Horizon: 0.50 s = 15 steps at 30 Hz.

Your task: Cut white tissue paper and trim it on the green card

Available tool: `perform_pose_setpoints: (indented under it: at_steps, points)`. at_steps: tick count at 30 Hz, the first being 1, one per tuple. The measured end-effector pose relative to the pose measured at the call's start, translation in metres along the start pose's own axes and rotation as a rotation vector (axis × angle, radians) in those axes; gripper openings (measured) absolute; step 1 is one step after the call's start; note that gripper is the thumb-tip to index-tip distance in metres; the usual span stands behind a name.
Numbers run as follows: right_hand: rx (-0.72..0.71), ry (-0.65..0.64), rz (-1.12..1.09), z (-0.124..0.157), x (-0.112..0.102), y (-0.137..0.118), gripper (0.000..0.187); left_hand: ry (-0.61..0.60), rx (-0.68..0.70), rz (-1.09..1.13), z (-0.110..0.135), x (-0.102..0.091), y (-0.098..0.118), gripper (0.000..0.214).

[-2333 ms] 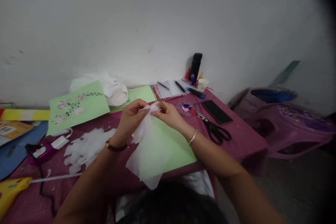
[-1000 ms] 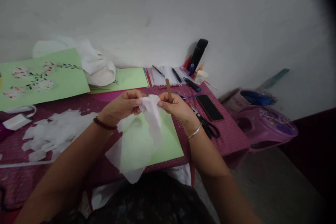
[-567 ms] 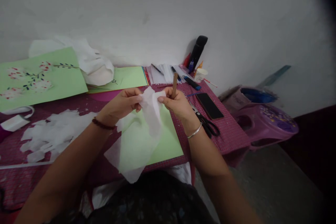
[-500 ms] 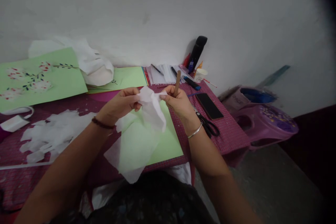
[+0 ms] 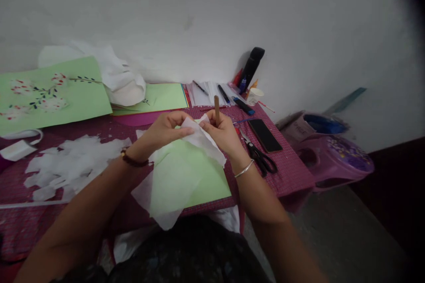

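Head view: your left hand (image 5: 171, 128) and right hand (image 5: 222, 133) nearly meet, fingers pinched closed on a thin white sheet (image 5: 205, 141), which slopes between four and five o'clock above a green sheet (image 5: 212, 185). A brown stick (image 5: 217, 108) stands up from your right hand. You appear to be working the white sheet between both hands; the next move probably calls for light, even tension, as it looks easily torn.

From your hands, white scraps (image 5: 83, 159) lie between eight and nine, scissors (image 5: 256, 154) at four, a phone (image 5: 265, 135) at three, all on a magenta table (image 5: 288, 172). A gray wall (image 5: 166, 22) rises at twelve.
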State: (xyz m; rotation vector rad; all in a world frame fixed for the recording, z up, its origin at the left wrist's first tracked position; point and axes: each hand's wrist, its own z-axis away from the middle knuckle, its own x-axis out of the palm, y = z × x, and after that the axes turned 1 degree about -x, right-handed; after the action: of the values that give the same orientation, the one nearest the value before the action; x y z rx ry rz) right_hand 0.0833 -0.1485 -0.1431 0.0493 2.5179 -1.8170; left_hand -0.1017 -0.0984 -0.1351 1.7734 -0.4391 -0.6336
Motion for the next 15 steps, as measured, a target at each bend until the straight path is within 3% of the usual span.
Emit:
perform_pose_setpoints:
  at_steps: [2, 7, 15]
  points:
    - [-0.008, 0.019, -0.019, -0.002, -0.002, 0.002, 0.022, 0.086, 0.001, 0.042, 0.002, 0.003, 0.006, 0.018]
    - [-0.018, 0.181, -0.098, -0.007, -0.007, 0.012, 0.028, 0.259, 0.167, 0.326, -0.003, 0.000, 0.008, 0.015]
    - [-0.010, 0.350, -0.176, -0.009, -0.006, 0.013, 0.036, 0.378, 0.182, 0.681, -0.014, -0.007, -0.006, 0.015]
